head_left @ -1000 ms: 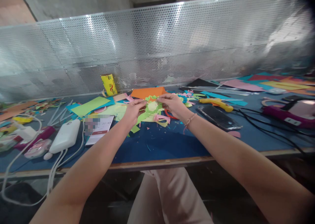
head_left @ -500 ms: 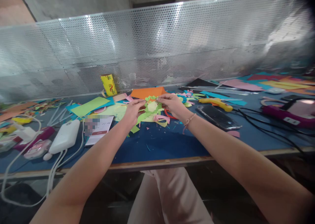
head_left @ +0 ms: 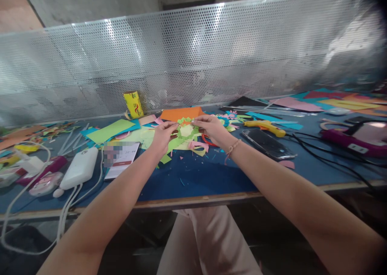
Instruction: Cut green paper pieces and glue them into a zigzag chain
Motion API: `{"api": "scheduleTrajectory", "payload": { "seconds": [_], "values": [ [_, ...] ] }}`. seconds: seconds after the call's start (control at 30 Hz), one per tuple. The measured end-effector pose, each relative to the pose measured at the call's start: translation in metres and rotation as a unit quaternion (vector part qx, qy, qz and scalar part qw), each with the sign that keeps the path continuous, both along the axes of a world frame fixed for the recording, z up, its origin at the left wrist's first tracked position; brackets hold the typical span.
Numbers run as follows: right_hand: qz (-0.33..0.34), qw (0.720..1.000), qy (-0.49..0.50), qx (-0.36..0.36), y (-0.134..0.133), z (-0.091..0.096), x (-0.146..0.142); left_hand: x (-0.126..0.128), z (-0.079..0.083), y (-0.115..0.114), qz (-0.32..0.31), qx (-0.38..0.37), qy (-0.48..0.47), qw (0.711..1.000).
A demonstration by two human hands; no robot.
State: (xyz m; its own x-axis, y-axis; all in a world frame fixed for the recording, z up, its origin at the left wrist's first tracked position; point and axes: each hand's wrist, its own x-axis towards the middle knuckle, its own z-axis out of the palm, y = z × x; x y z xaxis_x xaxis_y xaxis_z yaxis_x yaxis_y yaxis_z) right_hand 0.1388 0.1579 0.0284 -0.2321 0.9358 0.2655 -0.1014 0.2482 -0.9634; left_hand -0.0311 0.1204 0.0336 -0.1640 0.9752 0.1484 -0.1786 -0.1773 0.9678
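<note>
Between my two hands is a light-green paper cutout (head_left: pixel 186 130) with a notched, flower-like rim and a paler middle. My left hand (head_left: pixel 164 137) pinches its left edge between thumb and fingers. On the opposite edge, my right hand (head_left: pixel 212 128) has its fingers closed, a bracelet round that wrist. Just behind the cutout lies an orange paper sheet (head_left: pixel 178 113). Pink and yellow paper strips (head_left: pixel 198 147) and green scraps lie right below it. A red scissor-like handle (head_left: pixel 208 141) shows partly under my right hand.
A phone (head_left: pixel 122 162), a white power bank (head_left: pixel 80 168) and cables lie at left. To the right are a dark phone (head_left: pixel 267 144), a yellow glue gun (head_left: pixel 264 126) and a purple power strip (head_left: pixel 353 144). A perforated metal screen (head_left: pixel 187 57) closes the back.
Both hands keep their hold on the green paper cutout, which has tilted or shifted very slightly. Nothing else has visibly moved.
</note>
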Motion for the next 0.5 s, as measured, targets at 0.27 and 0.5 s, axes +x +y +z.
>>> {"api": "scheduleTrajectory", "payload": {
  "seconds": [0.27,0.5],
  "values": [
    [0.105,0.970,-0.180,-0.124,-0.011,0.012,0.007,-0.002,-0.002,-0.001,-0.002,-0.056,0.160,0.986],
    [0.117,0.888,-0.434,-0.095,-0.015,0.022,0.017,-0.003,-0.001,-0.006,-0.090,-0.130,0.383,0.910]
  ]
}}
